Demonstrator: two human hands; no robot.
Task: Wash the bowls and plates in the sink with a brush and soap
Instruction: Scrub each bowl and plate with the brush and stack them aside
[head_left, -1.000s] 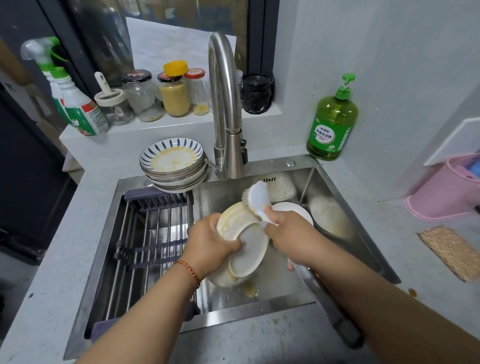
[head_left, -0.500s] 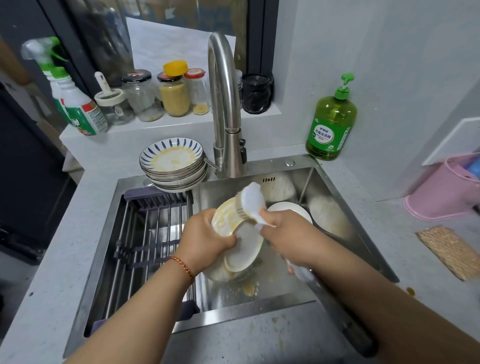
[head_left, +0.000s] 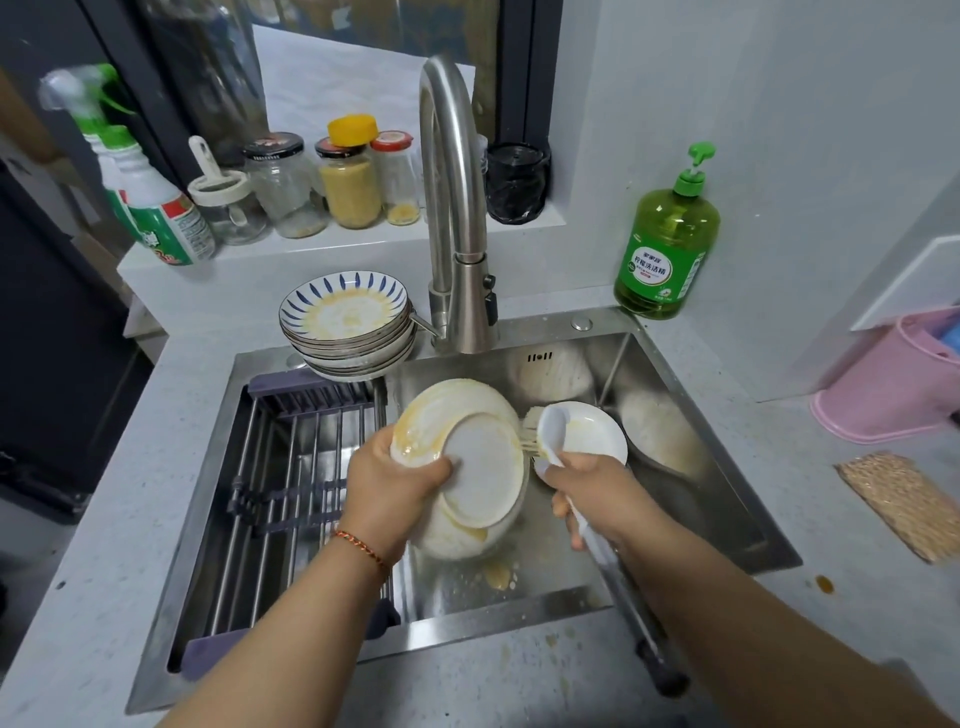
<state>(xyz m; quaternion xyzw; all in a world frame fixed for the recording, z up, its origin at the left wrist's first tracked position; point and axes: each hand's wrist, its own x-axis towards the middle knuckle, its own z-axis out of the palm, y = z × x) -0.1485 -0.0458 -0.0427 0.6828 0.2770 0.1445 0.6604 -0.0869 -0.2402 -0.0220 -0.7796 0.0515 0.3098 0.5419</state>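
My left hand (head_left: 392, 491) grips a white plate (head_left: 467, 457) by its left rim, tilted with its underside toward me and yellow residue along the edge. It is held over the steel sink (head_left: 691, 415). My right hand (head_left: 592, 499) holds the long handle of a white dish brush (head_left: 550, 431); its bristles touch the plate's right edge. Another white bowl (head_left: 597, 431) lies in the sink behind the brush. A stack of dirty blue-patterned bowls (head_left: 345, 322) stands at the sink's back left corner. A green soap bottle (head_left: 667, 244) stands on the counter at the back right.
The tall tap (head_left: 452, 208) rises behind the sink. A drying rack (head_left: 291, 488) fills the sink's left half. Jars (head_left: 350, 176) and a spray bottle (head_left: 150, 208) line the ledge. A pink tub (head_left: 893, 379) and a woven pad (head_left: 904, 509) sit on the right counter.
The brush head has moved from the plate's top down and right to its right edge. The plate has tilted a little in my left hand.
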